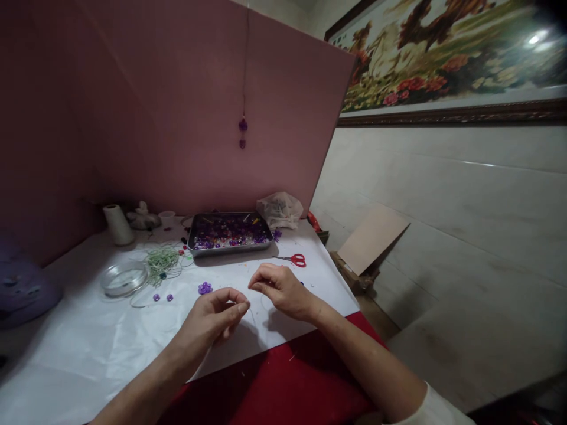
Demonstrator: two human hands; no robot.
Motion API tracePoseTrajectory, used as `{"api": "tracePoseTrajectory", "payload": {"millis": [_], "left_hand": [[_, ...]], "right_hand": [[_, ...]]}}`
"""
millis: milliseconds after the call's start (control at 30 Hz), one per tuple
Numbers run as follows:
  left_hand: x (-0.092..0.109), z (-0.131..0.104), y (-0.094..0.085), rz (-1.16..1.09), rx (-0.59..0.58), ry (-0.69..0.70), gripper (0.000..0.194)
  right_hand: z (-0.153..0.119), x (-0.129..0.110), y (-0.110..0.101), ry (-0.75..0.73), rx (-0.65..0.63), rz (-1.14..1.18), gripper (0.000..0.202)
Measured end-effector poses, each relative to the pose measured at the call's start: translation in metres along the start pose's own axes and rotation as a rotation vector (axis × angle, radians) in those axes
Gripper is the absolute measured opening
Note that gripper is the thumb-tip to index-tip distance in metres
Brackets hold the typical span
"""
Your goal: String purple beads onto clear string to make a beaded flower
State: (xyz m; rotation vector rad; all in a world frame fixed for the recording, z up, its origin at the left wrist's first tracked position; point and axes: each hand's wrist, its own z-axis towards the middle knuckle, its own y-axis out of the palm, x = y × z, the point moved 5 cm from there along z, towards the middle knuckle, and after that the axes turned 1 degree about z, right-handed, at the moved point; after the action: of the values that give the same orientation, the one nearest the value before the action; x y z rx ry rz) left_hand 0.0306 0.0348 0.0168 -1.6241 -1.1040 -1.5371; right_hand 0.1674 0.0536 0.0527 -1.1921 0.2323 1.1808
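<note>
Above the white table covering (pixel 110 354), my left hand (pixel 219 316) pinches thumb against fingers. My right hand (pixel 281 289) is a short way to its right, also pinched. A thin, faint strand shows near the fingertips; what each pinch holds is too small to make out. Just behind my left hand lies a purple bead cluster (pixel 205 288). Two small purple bead pieces (pixel 163 298) rest farther left. Red-handled scissors (pixel 297 260) lie beyond my right hand.
A metal tray (pixel 233 252) of mostly purple beads stands at the back, beside a plastic bag (pixel 280 208). Green thread (pixel 162 264), a clear spool (pixel 124 278) and a white thread cone (pixel 118 225) are at the left. A beaded string (pixel 243 125) hangs before the pink panel.
</note>
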Motion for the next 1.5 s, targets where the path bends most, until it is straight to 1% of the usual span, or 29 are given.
{"api": "tracePoseTrajectory", "payload": {"millis": [100,167,233,300,400,500,567,633,667,700,800,833,900,933,1000,1100,1133,1200,1267,1333,1400,1500], "left_hand": [[0.007,-0.003,-0.003,0.024,0.072,0.133,0.017],[0.010,-0.004,-0.004,0.037,0.091,0.174,0.018],[0.007,-0.004,-0.003,0.024,0.074,0.138,0.018],[0.005,-0.002,-0.005,-0.003,0.074,0.103,0.018],[0.002,0.001,-0.012,-0.045,0.146,0.082,0.020],[0.000,0.003,-0.019,-0.086,0.223,0.049,0.019],[-0.001,0.003,-0.021,-0.115,0.246,0.023,0.020],[-0.003,0.004,-0.020,-0.144,0.240,0.002,0.021],[-0.003,0.004,-0.019,-0.160,0.229,-0.003,0.022],[-0.003,0.004,-0.018,-0.171,0.216,-0.004,0.022],[-0.003,0.004,-0.016,-0.205,0.182,-0.010,0.023],[-0.004,0.004,-0.016,-0.210,0.180,-0.015,0.023],[-0.005,0.004,-0.019,-0.206,0.195,-0.016,0.023],[-0.005,0.005,-0.022,-0.202,0.211,-0.006,0.023],[-0.006,0.007,-0.027,-0.193,0.253,0.016,0.022],[-0.008,0.008,-0.031,-0.180,0.308,0.016,0.022],[-0.008,0.008,-0.031,-0.173,0.327,0.008,0.022],[-0.008,0.007,-0.030,-0.160,0.357,-0.006,0.023],[-0.007,0.005,-0.028,-0.142,0.364,-0.013,0.023],[-0.007,0.005,-0.025,-0.124,0.358,-0.012,0.023],[-0.007,0.006,-0.025,-0.104,0.362,-0.005,0.023],[-0.011,0.007,-0.028,-0.083,0.390,-0.011,0.024]], "right_hand": [[0.003,0.013,0.007,0.066,0.005,0.027,0.011],[0.005,0.020,0.015,0.091,0.007,0.047,0.010],[0.007,0.024,0.021,0.113,0.030,0.061,0.011],[0.006,0.026,0.024,0.137,0.101,0.059,0.011],[-0.002,0.024,0.023,0.178,0.225,0.060,0.017],[-0.019,0.013,0.021,0.195,0.325,0.106,0.023],[-0.030,0.001,0.021,0.145,0.377,0.116,0.022],[-0.037,-0.010,0.028,0.094,0.317,0.144,0.021],[-0.038,-0.013,0.032,0.096,0.283,0.148,0.019],[-0.039,-0.013,0.036,0.122,0.264,0.145,0.018],[-0.035,-0.005,0.050,0.248,0.185,0.178,0.030],[-0.033,-0.002,0.055,0.286,0.148,0.206,0.026],[-0.031,0.001,0.062,0.332,0.094,0.244,0.010],[-0.031,0.001,0.062,0.332,0.087,0.241,0.012],[-0.032,-0.006,0.057,0.277,0.111,0.197,0.017],[-0.033,-0.020,0.042,0.134,0.159,0.207,0.014],[-0.033,-0.024,0.037,0.092,0.166,0.256,0.014],[-0.032,-0.028,0.029,0.045,0.138,0.419,0.018],[-0.031,-0.028,0.026,0.056,0.084,0.614,0.022],[-0.031,-0.028,0.023,0.085,0.066,0.756,0.025],[-0.032,-0.029,0.018,0.076,0.124,0.800,0.031],[-0.035,-0.031,0.007,0.025,0.279,0.771,0.040]]}}
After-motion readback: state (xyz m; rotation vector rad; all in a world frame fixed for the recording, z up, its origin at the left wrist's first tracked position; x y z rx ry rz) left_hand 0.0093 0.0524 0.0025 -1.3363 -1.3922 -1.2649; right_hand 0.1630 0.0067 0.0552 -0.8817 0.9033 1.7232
